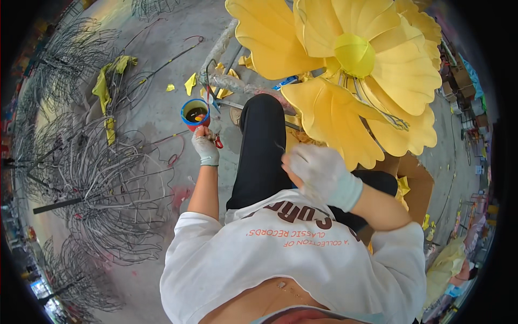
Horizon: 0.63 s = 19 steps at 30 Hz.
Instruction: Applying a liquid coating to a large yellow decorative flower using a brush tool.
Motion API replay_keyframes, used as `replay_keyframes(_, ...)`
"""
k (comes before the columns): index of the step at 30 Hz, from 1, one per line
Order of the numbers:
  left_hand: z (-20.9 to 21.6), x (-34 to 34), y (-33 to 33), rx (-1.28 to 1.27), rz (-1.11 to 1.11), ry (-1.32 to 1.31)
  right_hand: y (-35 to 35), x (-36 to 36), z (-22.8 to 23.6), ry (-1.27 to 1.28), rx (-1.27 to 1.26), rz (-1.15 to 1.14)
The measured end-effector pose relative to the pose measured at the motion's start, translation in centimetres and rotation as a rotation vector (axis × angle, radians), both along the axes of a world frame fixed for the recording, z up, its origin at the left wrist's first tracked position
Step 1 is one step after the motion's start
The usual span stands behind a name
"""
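Note:
My left hand (206, 147), in a pale glove with bare fingertips, is closed right beside a cup (187, 120) with a blue rim and a red lower part. Dark liquid and a small yellow-orange piece show inside the cup. A red loop-handled tool (218, 141) sticks out from this hand; its blades, if any, are hidden. My right hand (321, 171), also gloved, is curled with thumb and forefinger together over my lap. It is slightly blurred, and what it pinches is too small to make out. Just beyond it stands a large yellow fabric flower (318, 116) with wide petals.
Bundles of grey wire frames (108, 189) cover the floor to the left, with a yellow cloth strip (102, 92) among them. A wrapped metal frame (221, 46) stands ahead. To the right is an open cardboard box (418, 181). Yellow scraps (190, 83) lie on the concrete.

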State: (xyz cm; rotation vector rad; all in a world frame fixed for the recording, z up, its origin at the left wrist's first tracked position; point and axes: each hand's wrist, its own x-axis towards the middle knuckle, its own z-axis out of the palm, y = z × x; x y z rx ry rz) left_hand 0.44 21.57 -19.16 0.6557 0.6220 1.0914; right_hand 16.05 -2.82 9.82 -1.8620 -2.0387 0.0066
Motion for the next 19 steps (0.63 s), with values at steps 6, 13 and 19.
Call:
replay_keyframes(6,-8.9,3.4,4.3,-0.236,0.030,0.215,-6.9,-0.2,-5.0,0.503,0.055,-0.479)
replay_keyframes(13,-17.0,5.3,6.7,-0.414,-0.104,0.247,-9.0,0.0,-6.5,0.578,-0.178,-0.678)
replay_keyframes(19,-21.2,8.0,4.2,-0.399,-0.235,0.577,-3.7,0.2,-4.0,1.022,0.209,-0.563)
